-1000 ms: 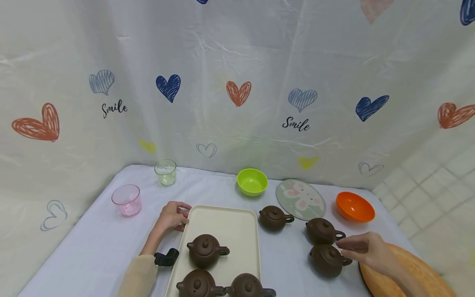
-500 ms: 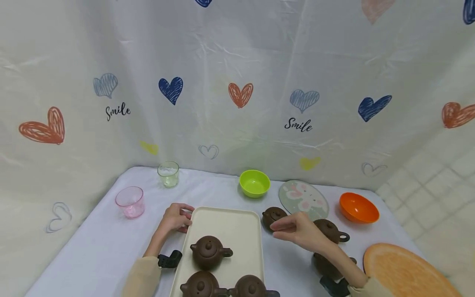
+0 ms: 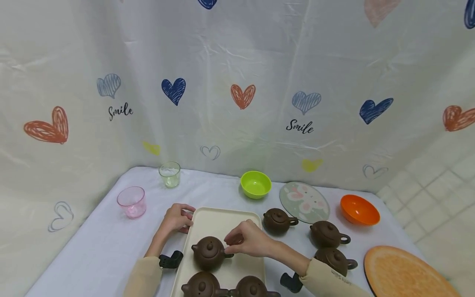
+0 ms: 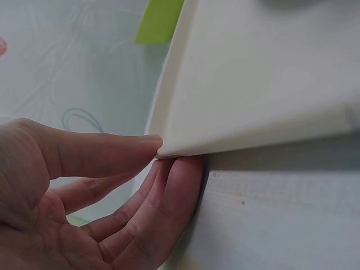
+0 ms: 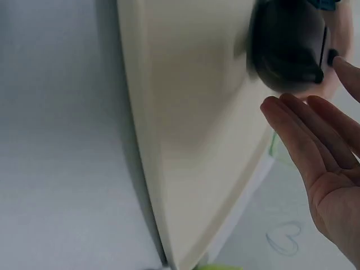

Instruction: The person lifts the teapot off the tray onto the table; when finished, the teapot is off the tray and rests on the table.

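My left hand [image 3: 179, 218] pinches the cream tray [image 3: 215, 218] at its far left corner; in the left wrist view the thumb lies over the rim [image 4: 169, 101] and fingers are under it. Over the tray, my right hand [image 3: 249, 239] reaches in from the right beside a brown teapot [image 3: 208, 255]. In the right wrist view, that hand [image 5: 332, 163] has its fingers extended and its thumb apart, close to the teapot [image 5: 284, 48]. In the head view its fingertips overlap the handle. Two more brown teapots, the left one [image 3: 201, 284] and the right one [image 3: 251, 286], stand at the tray's near end.
Right of the tray stand three brown teapots [image 3: 277, 221], two close together. Behind are a green bowl [image 3: 256, 185], an oval rabbit mat [image 3: 304, 202] and an orange bowl [image 3: 359, 210]. An orange round mat [image 3: 404, 272] lies right; pink [image 3: 132, 203] and green [image 3: 170, 175] glasses stand left.
My right hand has moved left from the teapots on the table's right side, across to the teapot on the tray. My left hand has stayed at the tray corner.
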Available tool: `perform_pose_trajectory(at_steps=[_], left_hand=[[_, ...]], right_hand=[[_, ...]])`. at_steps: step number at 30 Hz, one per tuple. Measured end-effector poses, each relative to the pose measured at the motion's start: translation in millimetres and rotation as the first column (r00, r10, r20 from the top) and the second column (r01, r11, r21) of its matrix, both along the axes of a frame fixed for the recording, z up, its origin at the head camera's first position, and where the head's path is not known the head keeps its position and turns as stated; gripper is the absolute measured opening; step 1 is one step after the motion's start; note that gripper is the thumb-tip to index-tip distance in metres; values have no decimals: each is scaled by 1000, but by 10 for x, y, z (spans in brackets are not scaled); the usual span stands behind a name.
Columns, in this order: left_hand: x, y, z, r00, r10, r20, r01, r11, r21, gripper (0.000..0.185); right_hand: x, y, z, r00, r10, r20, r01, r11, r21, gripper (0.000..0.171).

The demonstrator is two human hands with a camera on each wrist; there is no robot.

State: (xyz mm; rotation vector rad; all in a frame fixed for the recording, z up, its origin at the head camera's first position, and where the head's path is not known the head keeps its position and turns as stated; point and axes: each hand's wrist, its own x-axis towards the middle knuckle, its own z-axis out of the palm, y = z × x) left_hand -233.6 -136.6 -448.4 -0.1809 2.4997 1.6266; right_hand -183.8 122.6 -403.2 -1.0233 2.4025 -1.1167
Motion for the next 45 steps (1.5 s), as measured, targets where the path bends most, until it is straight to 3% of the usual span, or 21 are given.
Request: perform_pose_trajectory(at_steps=[19, 29, 36, 45], left_hand=[[11, 15, -5, 1000, 2, 2, -2, 1000, -5, 41], [14, 1, -22, 999, -4, -32, 3, 1000, -11, 40], [4, -4, -20, 1000, 2, -31, -1, 1000, 6, 41], [4, 9, -26, 1000, 1, -23, -1, 1000, 25, 41]], right_hand=[[100, -107, -36, 996, -64, -55, 67, 997, 46, 10], [98, -52, -28, 991, -88, -101, 92, 995, 33, 8], [116, 202, 97, 994, -108, -16, 107, 994, -31, 9], [128, 874, 165, 983, -183, 10, 183, 983, -33, 12]])
